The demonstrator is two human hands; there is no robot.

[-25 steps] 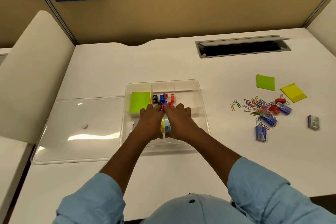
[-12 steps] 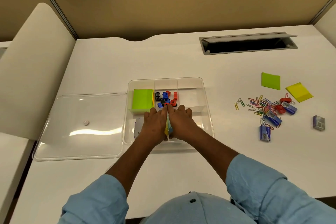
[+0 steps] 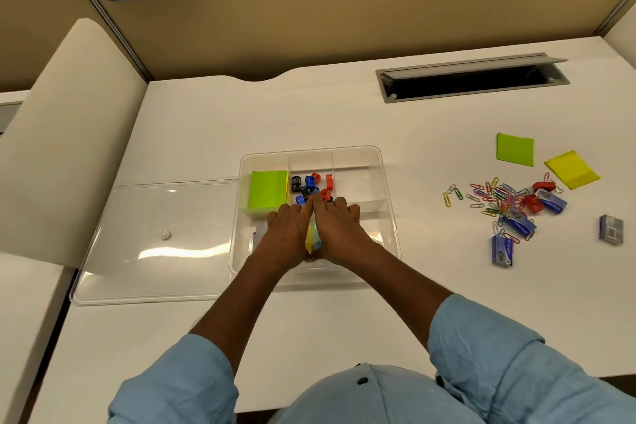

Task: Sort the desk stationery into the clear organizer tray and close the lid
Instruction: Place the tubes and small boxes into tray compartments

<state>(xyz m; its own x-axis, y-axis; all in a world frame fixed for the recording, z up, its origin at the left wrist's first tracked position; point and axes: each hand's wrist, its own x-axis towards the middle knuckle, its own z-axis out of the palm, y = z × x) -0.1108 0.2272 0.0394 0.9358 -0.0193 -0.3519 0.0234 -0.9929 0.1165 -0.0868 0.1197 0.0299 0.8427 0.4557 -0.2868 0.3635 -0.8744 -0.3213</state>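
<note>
The clear organizer tray (image 3: 385, 175) sits mid-desk. Its left back compartment holds a green sticky-note pad (image 3: 267, 190); the middle one holds several red, blue and black binder clips (image 3: 311, 186). My left hand (image 3: 287, 237) and my right hand (image 3: 339, 232) lie side by side inside the tray's front compartment, pressing a yellow-and-blue stack of sticky notes (image 3: 313, 238) between them. The clear lid (image 3: 155, 237) lies flat to the tray's left. On the right of the desk lie a heap of coloured paper clips (image 3: 495, 198), blue staple boxes (image 3: 502, 249), a green note (image 3: 515, 149) and a yellow note (image 3: 572, 169).
A grey staple box (image 3: 611, 229) lies alone at the far right. An open cable hatch (image 3: 471, 77) is set into the desk's back right. Tan partition walls (image 3: 344, 10) enclose the desk at the back and left.
Both hands stay in the tray's front compartment on the yellow-and-blue stack; their fingertips have drawn closer together. The view has shifted slightly.
</note>
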